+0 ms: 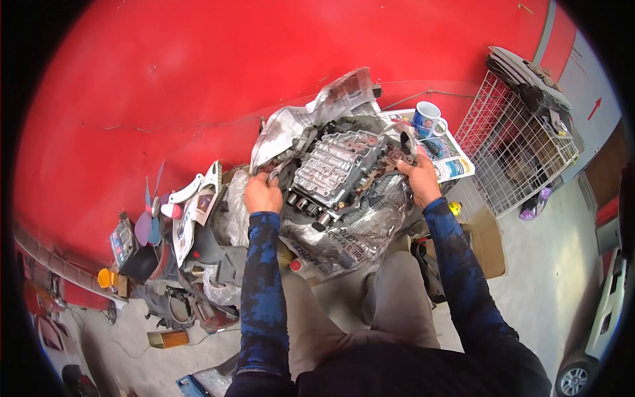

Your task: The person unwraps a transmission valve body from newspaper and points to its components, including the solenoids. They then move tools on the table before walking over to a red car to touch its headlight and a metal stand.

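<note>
A silver metal valve body (335,167), like one from an automatic transmission, lies tilted inside an opened, crumpled plastic bag (357,241) with handwriting on its front. Dark cylindrical solenoids (309,208) stick out along its lower edge. At the left rim of the bag, my left hand (263,194) is closed on the plastic. My right hand (421,177) is closed at the opposite rim, its thumb beside a brownish metal part (395,159) at the valve body's right side. The fingers under the right rim are hidden.
Behind the bag to the right, a mug (428,119) stands on newspapers (453,159). A wire basket (512,142) stands further right, near a cardboard box (486,245). Assorted car parts (218,255) crowd the left. A red wall (198,66) rises behind.
</note>
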Demonstrator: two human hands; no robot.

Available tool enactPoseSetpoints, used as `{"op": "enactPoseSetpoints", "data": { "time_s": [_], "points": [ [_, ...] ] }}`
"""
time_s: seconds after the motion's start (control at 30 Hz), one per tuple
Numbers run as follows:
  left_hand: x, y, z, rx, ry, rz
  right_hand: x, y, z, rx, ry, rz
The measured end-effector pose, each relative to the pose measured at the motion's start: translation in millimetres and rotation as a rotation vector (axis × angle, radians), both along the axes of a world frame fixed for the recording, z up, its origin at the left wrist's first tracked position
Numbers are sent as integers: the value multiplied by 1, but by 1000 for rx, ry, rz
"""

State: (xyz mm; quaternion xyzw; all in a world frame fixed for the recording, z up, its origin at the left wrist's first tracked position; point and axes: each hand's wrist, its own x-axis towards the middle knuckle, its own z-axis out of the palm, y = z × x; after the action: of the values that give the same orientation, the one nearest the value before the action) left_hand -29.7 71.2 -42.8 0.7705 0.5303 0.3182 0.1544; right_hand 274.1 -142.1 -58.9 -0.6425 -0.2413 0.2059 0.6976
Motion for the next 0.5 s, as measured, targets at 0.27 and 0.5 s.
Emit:
{"op": "enactPoseSetpoints", "data": {
  "time_s": [0.27, 0.5],
  "points": [
    [-20, -21, -1, 38, -75, 1, 39, 64, -1, -270, -72, 128],
    [-48, -1, 3, -101, 13, 58, 53, 92, -8, -467, -240, 84]
  ]
}}
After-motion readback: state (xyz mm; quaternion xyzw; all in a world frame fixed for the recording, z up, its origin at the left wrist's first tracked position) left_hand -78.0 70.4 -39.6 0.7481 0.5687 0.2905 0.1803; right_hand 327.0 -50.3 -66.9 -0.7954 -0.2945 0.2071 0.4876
